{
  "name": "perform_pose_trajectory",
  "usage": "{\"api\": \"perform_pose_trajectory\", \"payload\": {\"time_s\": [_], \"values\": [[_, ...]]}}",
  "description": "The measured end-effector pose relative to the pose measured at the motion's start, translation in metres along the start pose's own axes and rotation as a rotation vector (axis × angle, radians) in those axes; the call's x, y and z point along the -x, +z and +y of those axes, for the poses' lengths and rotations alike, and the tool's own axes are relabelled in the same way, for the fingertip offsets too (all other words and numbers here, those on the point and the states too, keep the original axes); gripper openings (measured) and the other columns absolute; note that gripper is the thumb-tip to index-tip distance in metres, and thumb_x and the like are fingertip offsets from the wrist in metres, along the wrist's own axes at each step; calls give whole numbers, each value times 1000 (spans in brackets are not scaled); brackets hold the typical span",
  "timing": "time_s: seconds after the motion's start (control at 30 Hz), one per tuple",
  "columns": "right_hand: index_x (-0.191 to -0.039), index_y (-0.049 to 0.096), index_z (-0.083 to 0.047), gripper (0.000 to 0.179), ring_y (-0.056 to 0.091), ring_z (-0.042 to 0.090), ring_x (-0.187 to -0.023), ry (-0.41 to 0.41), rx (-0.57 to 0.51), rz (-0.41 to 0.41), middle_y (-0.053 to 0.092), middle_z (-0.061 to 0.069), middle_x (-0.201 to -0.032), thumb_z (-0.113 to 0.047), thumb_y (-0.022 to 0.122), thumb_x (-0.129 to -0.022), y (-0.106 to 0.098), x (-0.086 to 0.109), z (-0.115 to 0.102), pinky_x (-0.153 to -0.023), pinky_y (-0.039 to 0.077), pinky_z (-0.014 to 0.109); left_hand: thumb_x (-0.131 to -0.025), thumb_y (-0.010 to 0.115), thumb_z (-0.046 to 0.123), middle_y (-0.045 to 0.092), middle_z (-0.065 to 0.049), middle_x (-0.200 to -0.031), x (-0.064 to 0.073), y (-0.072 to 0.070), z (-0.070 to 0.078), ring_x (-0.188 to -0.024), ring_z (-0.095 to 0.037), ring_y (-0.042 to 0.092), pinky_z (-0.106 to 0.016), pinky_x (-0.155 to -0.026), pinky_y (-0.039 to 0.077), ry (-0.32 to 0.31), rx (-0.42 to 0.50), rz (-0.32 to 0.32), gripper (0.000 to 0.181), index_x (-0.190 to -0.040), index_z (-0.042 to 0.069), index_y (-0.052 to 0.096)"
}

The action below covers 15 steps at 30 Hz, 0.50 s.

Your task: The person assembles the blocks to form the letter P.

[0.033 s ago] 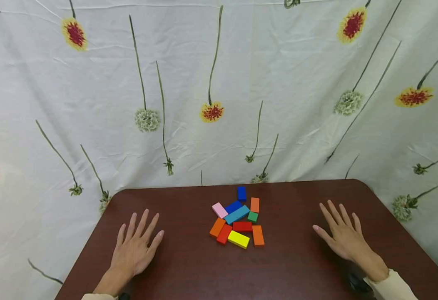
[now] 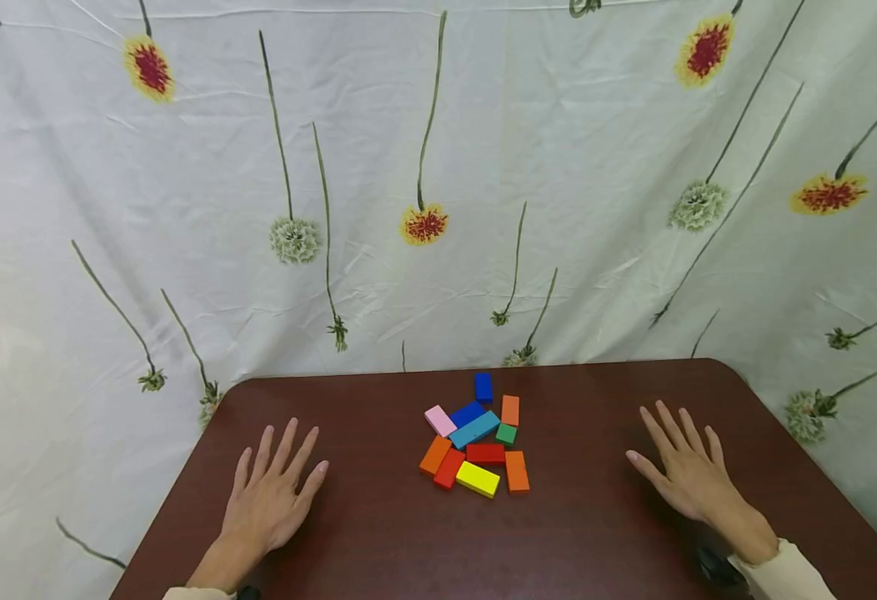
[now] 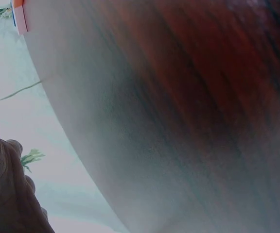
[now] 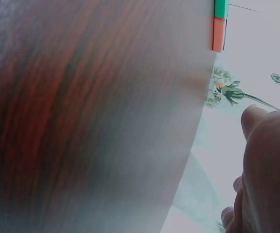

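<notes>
My left hand [image 2: 268, 498] is at the table's left side, palm down with straight, spread fingers, holding nothing. On the right side my right hand [image 2: 689, 475] has its fingers spread the same way and also holds nothing. Between the two hands lies a loose cluster of coloured blocks. At its front are a yellow block [image 2: 478, 480], a red block [image 2: 449, 468] and an orange block [image 2: 517, 472]. Further back sit a light blue block [image 2: 474, 429], a pink block [image 2: 440, 421], a green block [image 2: 506, 434] and a dark blue block [image 2: 483, 388].
The dark brown table [image 2: 378, 550] has rounded far corners. Behind it hangs a white cloth [image 2: 378, 283] printed with flowers. A second orange block [image 2: 435, 455] and another red block [image 2: 486, 453] belong to the cluster. A black wrist device [image 2: 718, 567] shows beside the right sleeve.
</notes>
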State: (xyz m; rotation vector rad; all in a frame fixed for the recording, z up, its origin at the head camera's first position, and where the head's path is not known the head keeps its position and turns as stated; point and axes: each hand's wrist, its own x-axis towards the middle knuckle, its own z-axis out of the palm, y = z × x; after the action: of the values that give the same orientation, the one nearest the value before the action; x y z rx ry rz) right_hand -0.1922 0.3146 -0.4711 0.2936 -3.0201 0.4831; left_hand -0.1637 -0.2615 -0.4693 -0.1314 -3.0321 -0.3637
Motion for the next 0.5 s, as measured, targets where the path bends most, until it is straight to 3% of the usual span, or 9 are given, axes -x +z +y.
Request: {"api": "perform_pose_trajectory", "payload": {"time_s": [0.5], "values": [[-163, 8, -19, 80, 3, 49, -151, -6, 0, 3, 2, 16, -169, -56, 44, -103, 1, 0, -4, -111, -2, 72, -105, 33, 57, 6, -10, -170, -1, 0, 2, -154, -40, -3, -64, -117, -3, -6, 13, -11, 66, -162, 26, 20]]}}
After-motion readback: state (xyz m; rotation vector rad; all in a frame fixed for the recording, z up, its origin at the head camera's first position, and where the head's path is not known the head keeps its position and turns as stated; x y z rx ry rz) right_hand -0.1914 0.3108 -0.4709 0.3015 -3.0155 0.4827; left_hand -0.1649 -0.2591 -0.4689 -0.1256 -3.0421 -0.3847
